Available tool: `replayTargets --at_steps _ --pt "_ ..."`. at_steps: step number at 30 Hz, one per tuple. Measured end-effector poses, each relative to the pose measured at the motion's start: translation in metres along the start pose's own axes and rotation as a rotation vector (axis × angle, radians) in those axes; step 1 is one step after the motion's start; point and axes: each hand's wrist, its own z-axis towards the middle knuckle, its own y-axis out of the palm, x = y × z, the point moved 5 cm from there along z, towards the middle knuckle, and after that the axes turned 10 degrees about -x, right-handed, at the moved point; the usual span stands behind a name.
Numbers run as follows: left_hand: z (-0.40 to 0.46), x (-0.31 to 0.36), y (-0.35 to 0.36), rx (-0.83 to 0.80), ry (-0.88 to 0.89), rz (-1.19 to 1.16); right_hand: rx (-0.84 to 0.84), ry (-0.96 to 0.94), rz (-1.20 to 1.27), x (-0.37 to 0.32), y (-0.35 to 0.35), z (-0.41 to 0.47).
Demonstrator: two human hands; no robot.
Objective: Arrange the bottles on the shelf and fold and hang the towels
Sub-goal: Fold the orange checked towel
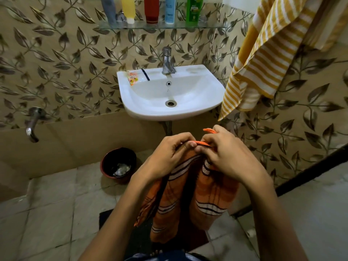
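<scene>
I pinch the orange striped towel's [190,196] top edge with my left hand [170,153] and right hand [228,154], below the sink [212,89].

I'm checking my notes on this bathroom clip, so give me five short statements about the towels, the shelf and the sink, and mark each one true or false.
1. Both hands hold the orange striped towel by its top edge. True: the left hand and the right hand pinch it side by side.
2. The glass shelf holds no bottles. False: a row of bottles stands on it, among them a yellow bottle and a red bottle.
3. A yellow striped towel hangs to the right of the sink. True.
4. The tap is running. False: no water shows.
5. The dark bin stands on the sink's rim. False: it stands on the floor, below left.
</scene>
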Motion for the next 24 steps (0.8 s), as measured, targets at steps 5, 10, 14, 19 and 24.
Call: replayTargets --at_steps 5,10,14,19,24 --pt "-0.005 -0.014 -0.008 0.010 -0.076 -0.115 0.021 -0.058 0.126 0.004 -0.006 0.000" --pt "-0.005 -0.022 -0.017 0.091 -0.071 -0.004 0.006 -0.116 0.212 0.005 -0.010 0.005" --pt "-0.002 -0.026 -0.018 0.166 -0.099 0.020 -0.005 -0.161 0.242 0.006 -0.009 0.010" --pt "0.005 -0.029 -0.013 0.092 -0.150 0.006 0.043 -0.219 0.275 0.010 -0.012 0.020" --pt "0.014 -0.041 -0.006 -0.041 -0.206 0.020 0.110 -0.255 0.316 0.012 -0.023 0.032"
